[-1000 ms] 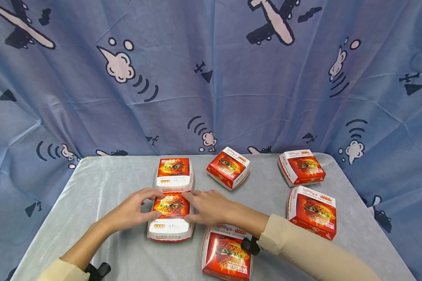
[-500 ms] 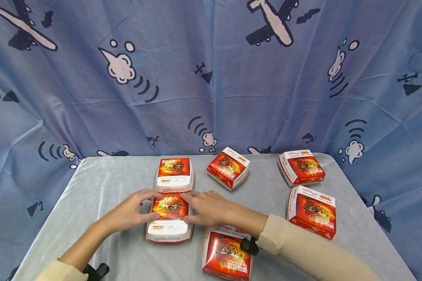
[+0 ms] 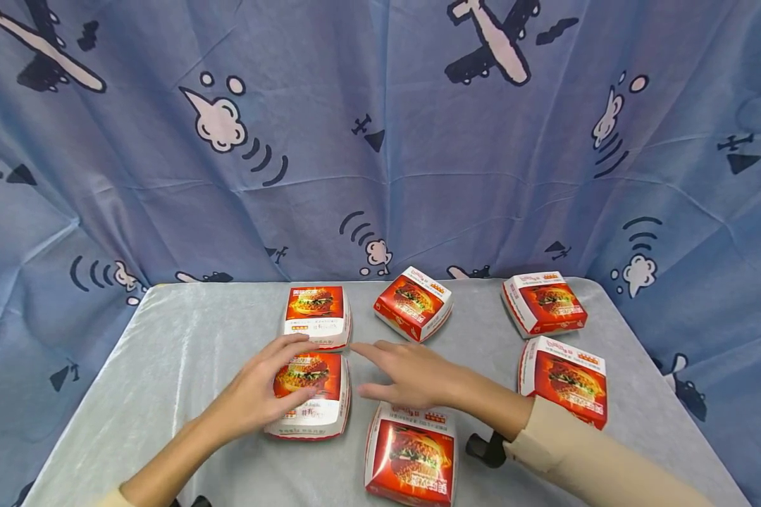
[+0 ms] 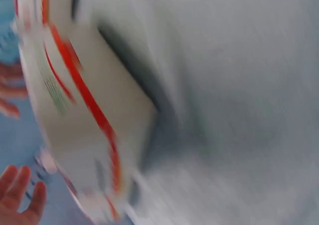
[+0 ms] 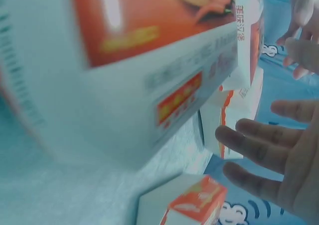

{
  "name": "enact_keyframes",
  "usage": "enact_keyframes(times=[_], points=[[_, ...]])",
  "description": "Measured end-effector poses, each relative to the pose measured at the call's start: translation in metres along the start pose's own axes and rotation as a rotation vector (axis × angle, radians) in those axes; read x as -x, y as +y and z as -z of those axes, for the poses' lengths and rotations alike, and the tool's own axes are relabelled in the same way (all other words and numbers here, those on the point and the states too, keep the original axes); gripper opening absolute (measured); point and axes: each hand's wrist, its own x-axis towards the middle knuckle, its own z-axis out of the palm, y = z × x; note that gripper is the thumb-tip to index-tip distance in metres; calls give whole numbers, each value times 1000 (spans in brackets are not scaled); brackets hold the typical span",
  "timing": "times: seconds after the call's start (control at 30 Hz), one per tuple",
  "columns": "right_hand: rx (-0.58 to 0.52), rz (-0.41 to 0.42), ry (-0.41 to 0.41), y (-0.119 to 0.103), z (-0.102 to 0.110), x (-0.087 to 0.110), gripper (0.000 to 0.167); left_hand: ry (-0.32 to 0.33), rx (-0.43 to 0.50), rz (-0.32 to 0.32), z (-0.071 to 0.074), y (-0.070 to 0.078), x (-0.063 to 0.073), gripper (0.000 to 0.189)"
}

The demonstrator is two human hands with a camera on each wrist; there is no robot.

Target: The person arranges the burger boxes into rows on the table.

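Two red-and-white burger boxes stand end to end on the left of the table, a far box [image 3: 315, 310] and a near box [image 3: 307, 408]. My left hand [image 3: 256, 387] hovers at the near box's left side, thumb and fingers spread over its top in the head view. To the right of that box is my right hand [image 3: 412, 373], fingers extended and holding nothing, a gap between its fingertips and the box. The left wrist view has the white side of a box [image 4: 89, 110]; the right wrist view has a large box [image 5: 129, 100] close below the right hand.
Another burger box [image 3: 412, 458] lies under the right forearm. One more box [image 3: 413, 303] sits turned at the back middle, and two boxes, a far one [image 3: 544, 303] and a near one [image 3: 564, 380], stand at the right. A blue printed curtain [image 3: 380, 141] hangs behind the grey-covered table [image 3: 184, 338].
Both hands have let go of the near box's sides. The right hand has drawn off to the right; the left has lifted slightly. Just before, the near box shifted a little toward the front.
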Motion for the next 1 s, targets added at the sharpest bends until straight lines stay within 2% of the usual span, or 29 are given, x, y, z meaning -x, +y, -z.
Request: enact_keyframes(times=[0.07, 0.17, 0.3, 0.37, 0.5, 0.6, 0.77, 1.0], points=[[-17, 12, -4, 6, 1, 8, 65, -9, -2, -48, -8, 14, 0, 60], [-55, 20, -19, 14, 0, 19, 64, -63, 5, -100, -22, 34, 4, 61], [-127, 17, -47, 23, -1, 32, 62, -153, 32, -111, -40, 54, 12, 63], [-181, 13, -57, 28, -2, 40, 62, -205, 55, -97, -48, 61, 16, 62], [-279, -11, -65, 36, -6, 56, 63, -310, 68, -78, -61, 68, 18, 59], [-332, -23, -68, 40, -11, 65, 63, -350, -2, -114, -67, 71, 18, 58], [-334, -22, -54, 43, -15, 75, 65, -361, -116, -184, -74, 75, 17, 58], [-312, -49, -55, 48, -16, 81, 66, -360, -152, -209, -79, 75, 13, 53]])
